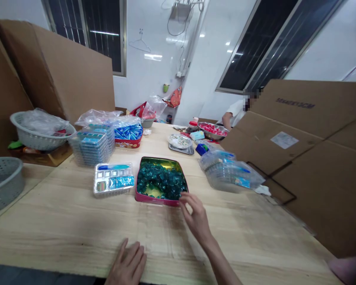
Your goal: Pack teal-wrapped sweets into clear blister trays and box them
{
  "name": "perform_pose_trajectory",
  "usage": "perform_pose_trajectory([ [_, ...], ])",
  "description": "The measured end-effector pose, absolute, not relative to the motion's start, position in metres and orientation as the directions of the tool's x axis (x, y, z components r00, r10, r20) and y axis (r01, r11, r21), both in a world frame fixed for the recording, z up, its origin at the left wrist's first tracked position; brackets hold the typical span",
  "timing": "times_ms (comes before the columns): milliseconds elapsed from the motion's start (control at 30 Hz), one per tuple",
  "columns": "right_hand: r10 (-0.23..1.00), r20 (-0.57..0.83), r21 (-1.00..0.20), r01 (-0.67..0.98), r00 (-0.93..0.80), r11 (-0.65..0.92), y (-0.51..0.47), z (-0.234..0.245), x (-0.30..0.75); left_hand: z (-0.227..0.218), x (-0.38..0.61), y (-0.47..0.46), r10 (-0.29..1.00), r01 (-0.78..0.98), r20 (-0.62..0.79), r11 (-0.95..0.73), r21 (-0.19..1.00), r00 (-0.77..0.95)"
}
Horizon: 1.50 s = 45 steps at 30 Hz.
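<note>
My right hand [197, 218] reaches to the near right corner of a red tin [154, 201], its curled fingertips at the rim. The tin is filled with glossy teal pieces [161, 180]. Nothing shows held in those fingers. My left hand [127, 263] lies flat at the near edge of the wooden table [77, 225], touching only the wood. Left of the tin sits a transparent compartment tray [113, 180] holding blue and silver items. To the right, a blurred stack of transparent trays [233, 176] rests on the table.
Farther back stand stacked blue-filled trays [91, 147], a red tin of blue tubes [128, 134], a plate on a metal tray [180, 142] and a steel bowl of red items [213, 130]. Grey baskets [2, 184] sit left, large cardboard sheets [299, 158] right, and a co-worker [234, 114] beyond.
</note>
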State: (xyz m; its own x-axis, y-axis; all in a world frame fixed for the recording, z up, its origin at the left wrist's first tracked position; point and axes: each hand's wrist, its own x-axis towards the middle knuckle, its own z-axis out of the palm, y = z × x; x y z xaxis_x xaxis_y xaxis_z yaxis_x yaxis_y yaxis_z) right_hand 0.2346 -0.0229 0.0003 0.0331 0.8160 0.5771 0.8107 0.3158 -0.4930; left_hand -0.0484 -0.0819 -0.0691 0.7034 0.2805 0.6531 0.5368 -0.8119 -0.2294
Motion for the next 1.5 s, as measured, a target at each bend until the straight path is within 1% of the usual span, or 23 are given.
perform_pose_trajectory([
  [100, 0.857, 0.515, -0.485, 0.836, 0.035, 0.257, 0.035, 0.009, 0.247, -0.07, -0.054, -0.081, 0.267, 0.549, 0.674, -0.799, -0.245, 0.689],
  [167, 0.888, 0.459, -0.434, 0.877, 0.018, 0.206, 0.061, 0.009, 0.25, -0.071, -0.058, -0.082, 0.245, 0.539, 0.688, -0.805, -0.248, 0.683],
  [233, 0.902, 0.432, -0.4, 0.895, -0.006, 0.197, 0.072, 0.008, 0.25, -0.073, -0.061, -0.084, 0.259, 0.537, 0.693, -0.815, -0.216, 0.673],
  [267, 0.901, 0.434, -0.412, 0.887, -0.011, 0.21, 0.072, 0.008, 0.25, -0.075, -0.062, -0.086, 0.274, 0.538, 0.696, -0.821, -0.191, 0.664],
  [300, 0.898, 0.44, -0.454, 0.862, -0.004, 0.226, 0.07, 0.008, 0.249, -0.078, -0.062, -0.089, 0.291, 0.542, 0.701, -0.825, -0.16, 0.651],
  [333, 0.898, 0.439, -0.528, 0.815, 0.022, 0.238, 0.065, 0.009, 0.247, -0.08, -0.063, -0.092, 0.314, 0.547, 0.705, -0.828, -0.123, 0.635],
  [400, 0.917, 0.382, -0.746, 0.624, 0.116, 0.232, 0.05, 0.01, 0.242, -0.084, -0.063, -0.098, 0.381, 0.557, 0.707, -0.83, -0.022, 0.596],
  [467, 0.958, 0.222, -0.941, 0.296, 0.181, 0.163, 0.032, 0.011, 0.233, -0.08, -0.062, -0.102, 0.447, 0.549, 0.689, -0.832, 0.085, 0.571],
  [500, 0.976, 0.123, -0.988, 0.119, 0.177, 0.103, 0.023, 0.011, 0.228, -0.074, -0.061, -0.103, 0.475, 0.539, 0.671, -0.832, 0.132, 0.569],
  [567, 0.993, -0.042, -0.987, -0.16, 0.108, -0.025, 0.004, 0.01, 0.216, -0.054, -0.056, -0.1, 0.539, 0.521, 0.632, -0.819, 0.24, 0.556],
  [600, 0.993, -0.101, -0.966, -0.246, 0.062, -0.083, -0.004, 0.009, 0.21, -0.041, -0.052, -0.097, 0.586, 0.517, 0.61, -0.796, 0.314, 0.533],
  [633, 0.989, -0.144, -0.944, -0.303, 0.019, -0.132, -0.011, 0.008, 0.204, -0.028, -0.048, -0.093, 0.662, 0.52, 0.58, -0.742, 0.422, 0.475],
  [700, 0.98, -0.194, -0.912, -0.358, -0.047, -0.198, -0.023, 0.005, 0.192, -0.003, -0.036, -0.083, 0.75, 0.46, 0.549, -0.661, 0.593, 0.37],
  [767, 0.973, -0.216, -0.899, -0.373, -0.079, -0.23, -0.032, 0.001, 0.18, 0.016, -0.023, -0.071, 0.856, 0.371, 0.458, -0.517, 0.771, 0.241],
  [800, 0.971, -0.222, -0.897, -0.373, -0.085, -0.238, -0.035, -0.002, 0.175, 0.021, -0.016, -0.066, 0.9, 0.32, 0.396, -0.436, 0.841, 0.185],
  [867, 0.971, -0.226, -0.899, -0.368, -0.079, -0.239, -0.041, -0.008, 0.165, 0.025, -0.006, -0.057, 0.953, 0.229, 0.277, -0.3, 0.926, 0.126],
  [967, 0.981, -0.192, -0.925, -0.331, -0.016, -0.186, -0.048, -0.017, 0.154, 0.019, 0.003, -0.05, 0.988, 0.165, 0.122, -0.137, 0.977, 0.093],
  [1067, 0.987, -0.16, -0.939, -0.308, 0.004, -0.151, -0.055, -0.019, 0.148, 0.008, 0.002, -0.048, 0.998, 0.136, -0.03, 0.022, 0.99, 0.06],
  [1133, 0.979, -0.196, -0.908, -0.365, -0.062, -0.205, -0.059, -0.017, 0.145, 0.004, -0.002, -0.048, 0.99, 0.074, -0.106, 0.099, 0.992, 0.092],
  [1200, 0.957, -0.25, -0.849, -0.443, -0.145, -0.289, -0.062, -0.013, 0.143, 0.001, -0.007, -0.049, 0.975, 0.001, -0.161, 0.162, 0.987, 0.152],
  [1300, 0.925, -0.311, -0.777, -0.503, -0.219, -0.38, -0.064, -0.011, 0.141, 0.0, -0.014, -0.047, 0.954, -0.019, -0.199, 0.209, 0.978, 0.223],
  [1367, 0.916, -0.326, -0.77, -0.496, -0.236, -0.402, -0.061, -0.013, 0.141, 0.0, -0.017, -0.044, 0.944, 0.006, -0.196, 0.202, 0.979, 0.266],
  [1500, 0.935, -0.286, -0.86, -0.374, -0.21, -0.347, -0.045, -0.018, 0.142, -0.002, -0.02, -0.025, 0.939, 0.114, -0.154, 0.124, 0.986, 0.308],
])
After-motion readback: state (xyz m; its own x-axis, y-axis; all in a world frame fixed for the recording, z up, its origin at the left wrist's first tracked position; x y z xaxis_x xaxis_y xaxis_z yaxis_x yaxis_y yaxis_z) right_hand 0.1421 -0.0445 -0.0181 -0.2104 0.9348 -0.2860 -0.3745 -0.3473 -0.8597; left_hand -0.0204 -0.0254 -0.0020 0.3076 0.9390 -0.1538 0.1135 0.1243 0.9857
